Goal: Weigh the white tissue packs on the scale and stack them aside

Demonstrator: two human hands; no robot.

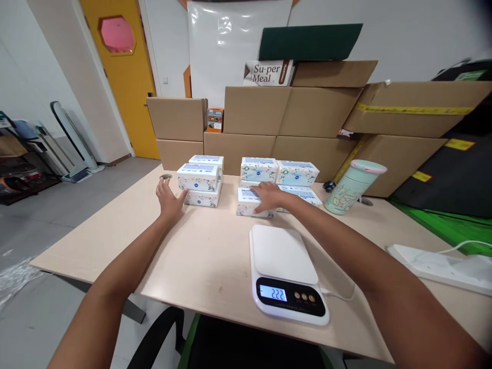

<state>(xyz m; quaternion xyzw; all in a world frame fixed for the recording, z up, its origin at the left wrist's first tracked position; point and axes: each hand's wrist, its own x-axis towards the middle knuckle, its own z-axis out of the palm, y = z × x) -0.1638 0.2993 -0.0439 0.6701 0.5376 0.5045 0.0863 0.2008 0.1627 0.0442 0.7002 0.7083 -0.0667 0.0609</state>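
Observation:
Two groups of white tissue boxes sit on a pale wooden table [207, 256]. My left hand [168, 197] is open, fingers spread, its thumb touching the lower corner of the left stack of tissue boxes [200, 179]. My right hand [269, 196] lies palm down on the front tissue box [249, 201] of the right group [282, 173], fingers curled over its top and front edge. A white kitchen scale [286, 271] stands near me with nothing on its plate; its lit display reads 22.2.
A mint green tumbler [351, 185] with a pink lid stands right of the boxes. A small round object [165, 177] lies beyond my left hand. Cardboard cartons [253, 110] line the table's back. A white power strip [434, 266] lies at right. A yellow door [123, 72] is far left.

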